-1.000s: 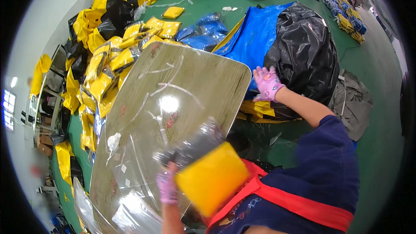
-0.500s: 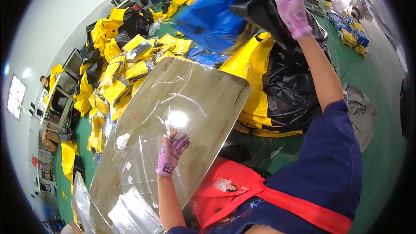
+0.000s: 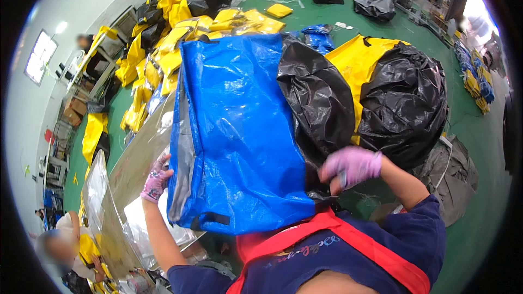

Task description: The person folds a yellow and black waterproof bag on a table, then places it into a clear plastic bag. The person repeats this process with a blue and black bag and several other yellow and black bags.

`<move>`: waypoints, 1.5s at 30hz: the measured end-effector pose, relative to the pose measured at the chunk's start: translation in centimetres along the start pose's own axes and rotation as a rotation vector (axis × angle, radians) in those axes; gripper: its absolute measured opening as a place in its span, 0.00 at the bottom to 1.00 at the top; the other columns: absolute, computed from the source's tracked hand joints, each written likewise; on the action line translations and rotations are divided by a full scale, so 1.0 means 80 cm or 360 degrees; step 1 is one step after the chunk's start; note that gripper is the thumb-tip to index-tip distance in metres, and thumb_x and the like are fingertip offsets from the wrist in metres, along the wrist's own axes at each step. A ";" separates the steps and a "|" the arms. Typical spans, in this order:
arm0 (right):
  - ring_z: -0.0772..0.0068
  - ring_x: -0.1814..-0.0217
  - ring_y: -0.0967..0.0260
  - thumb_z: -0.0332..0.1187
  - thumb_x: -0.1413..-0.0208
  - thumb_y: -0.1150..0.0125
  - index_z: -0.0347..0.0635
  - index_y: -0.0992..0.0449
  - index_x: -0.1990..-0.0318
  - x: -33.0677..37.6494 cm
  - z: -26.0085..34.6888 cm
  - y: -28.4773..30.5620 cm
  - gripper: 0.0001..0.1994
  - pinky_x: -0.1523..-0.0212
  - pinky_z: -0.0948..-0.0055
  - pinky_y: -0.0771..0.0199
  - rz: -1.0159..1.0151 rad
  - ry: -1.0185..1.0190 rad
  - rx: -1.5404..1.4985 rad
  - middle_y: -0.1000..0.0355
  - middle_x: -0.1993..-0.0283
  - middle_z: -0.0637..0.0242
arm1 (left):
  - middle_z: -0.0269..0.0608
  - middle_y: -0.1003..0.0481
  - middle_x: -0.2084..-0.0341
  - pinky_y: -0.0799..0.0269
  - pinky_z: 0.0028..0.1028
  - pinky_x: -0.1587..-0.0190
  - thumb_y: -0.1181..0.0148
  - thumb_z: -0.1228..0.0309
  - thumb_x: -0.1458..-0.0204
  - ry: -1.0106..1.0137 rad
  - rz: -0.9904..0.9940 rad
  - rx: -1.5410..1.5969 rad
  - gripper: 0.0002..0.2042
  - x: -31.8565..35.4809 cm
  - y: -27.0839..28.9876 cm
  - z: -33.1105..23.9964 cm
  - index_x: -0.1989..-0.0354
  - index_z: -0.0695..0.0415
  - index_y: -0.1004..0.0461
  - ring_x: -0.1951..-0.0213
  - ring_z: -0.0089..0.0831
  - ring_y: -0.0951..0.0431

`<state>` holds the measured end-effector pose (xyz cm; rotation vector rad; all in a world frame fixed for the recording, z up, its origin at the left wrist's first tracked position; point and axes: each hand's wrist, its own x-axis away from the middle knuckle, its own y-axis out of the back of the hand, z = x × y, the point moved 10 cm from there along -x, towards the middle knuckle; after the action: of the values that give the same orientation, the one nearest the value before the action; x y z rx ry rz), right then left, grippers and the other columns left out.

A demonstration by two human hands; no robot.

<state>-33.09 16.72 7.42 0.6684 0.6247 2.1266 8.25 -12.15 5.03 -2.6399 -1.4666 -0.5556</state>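
Blue woven bag held up in front of the chest, flat side toward the camera, grey lining visible along the left edge. Contents of bag: cannot be told; mouth not visible.

Left hand, in a patterned pink glove, closed on the lower left edge of the blue bag, fingers curled round the grey lining. Right hand, in a lilac glove, closed in a fist at the lower right edge of the bag, where blue fabric meets black plastic; what exactly is pinched there cannot be told.

Directly behind the right-hand grip: two filled black plastic sacks, bulging, tops gathered, contents hidden. Between and behind them, yellow fabric. The nearer sack touches the right edge of the blue bag.

Outward of the left-hand grip: clear plastic sheet, curved, tilted, edge running down toward the lower left. Beyond it, heap of yellow and black bags, piled loosely across the floor.

Beyond the right-hand grip: grey cover crumpled on the green floor. Bare floor to the right of the black sacks and above them, toward the far pile. Tight quarters to the left, between sheet and heap.

Below the grips: red apron straps over a dark blue top.

Another person at the lower left, well apart from both hands.
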 end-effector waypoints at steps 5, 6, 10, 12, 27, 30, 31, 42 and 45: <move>0.47 0.43 0.34 0.60 0.49 0.43 0.35 0.36 0.41 -0.008 -0.148 0.151 0.38 0.43 0.60 0.34 -0.1309 -0.1332 0.0886 0.35 0.42 0.46 | 0.50 0.26 0.54 0.36 0.34 0.43 0.45 0.46 0.46 0.0490 -0.0151 -0.1304 0.32 0.026 -0.016 0.026 0.46 0.64 0.33 0.48 0.39 0.29; 0.48 0.43 0.34 0.60 0.50 0.43 0.33 0.37 0.42 -0.029 -0.168 0.142 0.39 0.43 0.60 0.33 -0.1140 -0.1480 0.0783 0.34 0.44 0.46 | 0.58 0.35 0.44 0.36 0.35 0.43 0.38 0.42 0.55 0.0329 -0.0329 -0.1607 0.40 0.029 -0.013 0.042 0.42 0.62 0.36 0.45 0.46 0.31; 0.48 0.57 0.27 0.44 0.42 0.47 0.42 0.28 0.57 -0.058 -0.243 0.128 0.15 0.57 0.56 0.27 -0.1200 -0.1431 0.1001 0.25 0.59 0.51 | 0.61 0.47 0.37 0.36 0.41 0.42 0.34 0.60 0.57 0.0053 -0.0589 -0.2355 0.38 0.067 -0.093 0.038 0.38 0.62 0.43 0.45 0.59 0.34; 0.48 0.59 0.26 0.43 0.42 0.48 0.42 0.28 0.57 -0.056 -0.259 0.130 0.14 0.58 0.55 0.27 -0.1262 -0.1394 0.0795 0.25 0.63 0.52 | 0.58 0.35 0.47 0.29 0.43 0.52 0.40 0.72 0.53 -0.0274 -0.0958 -0.1989 0.26 0.083 -0.055 0.053 0.43 0.59 0.37 0.52 0.56 0.28; 0.51 0.62 0.28 0.38 0.41 0.54 0.44 0.27 0.68 0.005 -0.227 0.272 0.11 0.61 0.56 0.29 -0.1590 -0.1111 0.1238 0.27 0.66 0.54 | 0.56 0.27 0.79 0.36 0.40 0.72 0.51 0.56 0.40 0.0164 -0.1401 -0.1250 0.21 0.152 0.092 0.114 0.69 0.67 0.26 0.77 0.40 0.28; 0.47 0.52 0.28 0.41 0.42 0.51 0.42 0.25 0.55 0.055 -0.280 0.307 0.15 0.51 0.56 0.29 -0.1590 -0.1500 0.0872 0.26 0.54 0.51 | 0.54 0.28 0.81 0.37 0.39 0.73 0.50 0.61 0.41 0.0320 -0.1316 -0.1263 0.19 0.155 0.089 0.177 0.73 0.67 0.27 0.78 0.36 0.29; 0.47 0.50 0.29 0.42 0.42 0.51 0.43 0.26 0.53 0.043 -0.259 0.318 0.16 0.49 0.57 0.30 -0.1574 -0.1544 0.0906 0.26 0.52 0.52 | 0.54 0.27 0.80 0.36 0.39 0.71 0.50 0.62 0.41 0.0238 -0.1356 -0.1228 0.18 0.158 0.076 0.173 0.72 0.67 0.27 0.77 0.38 0.28; 0.49 0.24 0.69 0.63 0.46 0.53 0.63 0.54 0.29 -0.114 -0.220 0.136 0.39 0.35 0.29 0.71 -0.0414 -0.1156 0.1397 0.60 0.25 0.61 | 0.59 0.31 0.58 0.35 0.43 0.49 0.34 0.56 0.55 0.0161 -0.1939 -0.1854 0.31 0.317 -0.089 0.105 0.50 0.69 0.35 0.52 0.55 0.31; 0.49 0.24 0.69 0.61 0.45 0.53 0.62 0.55 0.29 -0.123 -0.221 0.130 0.38 0.36 0.29 0.69 -0.0388 -0.1167 0.1478 0.61 0.25 0.61 | 0.55 0.28 0.63 0.32 0.38 0.53 0.39 0.68 0.49 0.0250 -0.2007 -0.1362 0.16 0.341 -0.093 0.186 0.57 0.67 0.30 0.58 0.49 0.27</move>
<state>-44.86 -0.57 -1.47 1.6586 1.1720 1.1330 19.27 17.40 -0.29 -1.4683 -3.2178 -1.6747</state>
